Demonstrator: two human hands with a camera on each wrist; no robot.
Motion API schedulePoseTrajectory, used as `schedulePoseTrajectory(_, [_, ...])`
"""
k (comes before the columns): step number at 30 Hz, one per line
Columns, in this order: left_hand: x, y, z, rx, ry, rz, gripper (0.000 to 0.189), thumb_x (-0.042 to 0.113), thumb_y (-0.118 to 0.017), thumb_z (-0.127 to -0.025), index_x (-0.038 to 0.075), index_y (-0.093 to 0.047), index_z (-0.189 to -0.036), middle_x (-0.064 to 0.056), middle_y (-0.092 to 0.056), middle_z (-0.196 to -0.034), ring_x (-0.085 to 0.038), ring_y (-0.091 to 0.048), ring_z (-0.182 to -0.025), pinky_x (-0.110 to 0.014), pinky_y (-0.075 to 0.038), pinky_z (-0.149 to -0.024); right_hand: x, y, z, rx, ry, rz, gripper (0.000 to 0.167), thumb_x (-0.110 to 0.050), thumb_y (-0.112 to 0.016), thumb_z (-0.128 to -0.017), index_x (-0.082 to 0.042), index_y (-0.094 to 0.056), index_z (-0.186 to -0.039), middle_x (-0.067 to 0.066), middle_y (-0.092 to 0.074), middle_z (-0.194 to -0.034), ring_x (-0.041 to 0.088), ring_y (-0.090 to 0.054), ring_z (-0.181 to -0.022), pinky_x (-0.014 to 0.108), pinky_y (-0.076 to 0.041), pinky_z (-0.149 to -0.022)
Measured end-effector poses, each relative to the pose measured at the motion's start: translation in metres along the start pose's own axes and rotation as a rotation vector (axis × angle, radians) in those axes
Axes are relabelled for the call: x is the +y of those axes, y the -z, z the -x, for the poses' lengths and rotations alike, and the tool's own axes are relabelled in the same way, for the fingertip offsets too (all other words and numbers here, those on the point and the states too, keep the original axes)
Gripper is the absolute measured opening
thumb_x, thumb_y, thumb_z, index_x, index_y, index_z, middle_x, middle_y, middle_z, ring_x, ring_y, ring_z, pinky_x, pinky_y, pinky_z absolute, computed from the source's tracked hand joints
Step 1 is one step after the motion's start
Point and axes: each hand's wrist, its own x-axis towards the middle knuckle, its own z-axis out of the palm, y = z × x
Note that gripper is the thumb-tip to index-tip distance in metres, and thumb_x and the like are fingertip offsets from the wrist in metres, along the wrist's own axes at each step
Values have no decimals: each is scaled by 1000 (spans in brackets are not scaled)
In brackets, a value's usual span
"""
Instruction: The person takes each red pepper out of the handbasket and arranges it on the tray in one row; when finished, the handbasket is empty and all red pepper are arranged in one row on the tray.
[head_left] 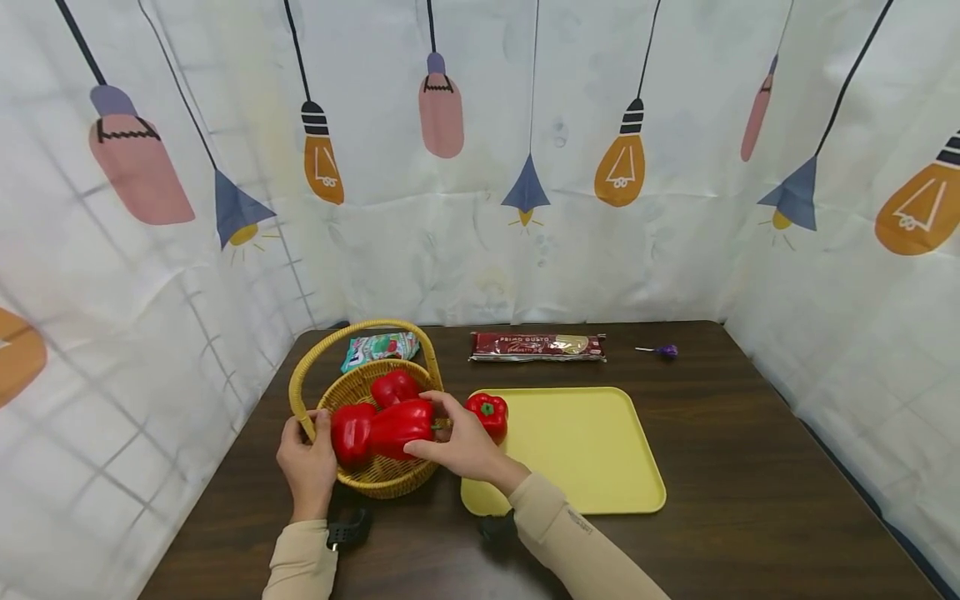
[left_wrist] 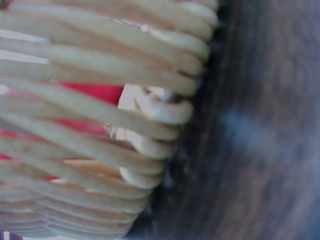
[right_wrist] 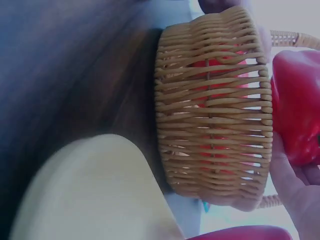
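A yellow wicker basket (head_left: 386, 482) with a tall arched handle stands at the left of the table. My left hand (head_left: 309, 462) grips it on the left, where handle meets rim. With thumb and fingers around its stem end, my right hand (head_left: 468, 446) holds a red bell pepper (head_left: 401, 427) over the basket, above the rim in the right wrist view. Two more red peppers, one at the left (head_left: 351, 435) and one at the back (head_left: 394, 388), lie in the basket. Another red pepper (head_left: 487, 414) sits at the left edge of the yellow tray (head_left: 570, 450). Wicker fills much of the left wrist view.
Behind the basket lies a teal snack packet (head_left: 380, 350). A dark red spaghetti packet (head_left: 537, 347) is at the table's back, with a purple-wrapped lollipop (head_left: 666, 351) to its right. Curtains printed with lamps enclose the back and sides of the dark wooden table (head_left: 742, 467).
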Motion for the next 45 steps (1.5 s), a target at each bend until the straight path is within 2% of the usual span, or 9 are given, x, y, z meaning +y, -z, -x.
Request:
schedulePoseTrajectory(4, [0, 1, 0, -3, -3, -12, 25, 24, -65, -95, 0, -64, -102, 15, -56, -87, -9, -51, -79, -21, -37, -69, 0, 4, 11, 17, 1, -50, 60, -27, -72, -89, -19, -42, -141, 2, -54, -128, 16, -64, -98, 29, -55, -79])
schedulePoseTrajectory(10, [-1, 1, 0, 2, 1, -26, 25, 24, -65, -95, 0, -64, -102, 10, -57, -88, -8, -51, -80, -21, -38, -70, 3, 18, 24, 49, 21, -102, 57, -20, -67, -92, -13, -41, -143, 9, -54, -128, 21, -59, -102, 33, -55, -82])
schedulePoseTrajectory(14, [-1, 0, 0, -9, 3, -37, 26, 25, -64, -96, 0, -63, -102, 5, -57, -90, -8, -50, -81, -21, -38, -70, 4, 29, 33, 69, 39, -97, 61, -18, -68, -90, -8, -41, -143, 12, -53, -130, 23, -58, -105, 34, -55, -82])
schedulePoseTrajectory(19, [0, 0, 0, -13, 17, -43, 26, 25, -64, -96, 1, -63, -103, 7, -57, -90, -9, -50, -81, -20, -39, -70, 5, 40, 44, 86, 63, -141, 60, -16, -72, -89, -12, -44, -141, 14, -53, -129, 28, -61, -103, 36, -56, -80])
schedulePoseTrajectory(24, [1, 1, 0, -16, 18, -42, 27, 26, -63, -96, 0, -63, -104, 6, -57, -91, -10, -50, -81, -21, -38, -70, 5, 52, 52, 90, 114, -167, 63, -14, -75, -86, -15, -44, -141, 14, -51, -131, 33, -56, -109, 39, -56, -80])
schedulePoseTrajectory(29, [1, 1, 0, -14, 17, -33, 26, 26, -63, -96, 0, -63, -104, 7, -57, -90, -10, -51, -81, -20, -39, -70, 4, 64, 59, 113, 127, -161, 67, -12, -76, -85, -13, -41, -142, 12, -49, -134, 34, -54, -113, 39, -55, -82])
schedulePoseTrajectory(34, [1, 1, 0, -11, 18, -33, 27, 26, -63, -96, 0, -63, -104, 9, -57, -89, -9, -50, -81, -21, -38, -70, 8, 76, 64, 191, 140, -166, 64, -10, -72, -89, -7, -39, -144, 16, -48, -134, 33, -52, -114, 36, -55, -84])
schedulePoseTrajectory(39, [2, 1, 0, -17, 23, -29, 27, 27, -63, -96, 0, -63, -104, 8, -56, -90, -10, -50, -81, -21, -38, -70, 14, 87, 68, 336, 140, -143, 53, -8, -66, -93, -6, -44, -141, 18, -51, -130, 28, -54, -110, 32, -54, -83])
schedulePoseTrajectory(45, [3, 1, 0, -23, 27, -32, 27, 26, -63, -97, 0, -63, -104, 5, -58, -92, -10, -50, -82, -20, -39, -70, 22, 102, 71, 451, 115, -132, 56, -5, -68, -91, -4, -43, -142, 18, -50, -131, 24, -55, -111, 27, -53, -86])
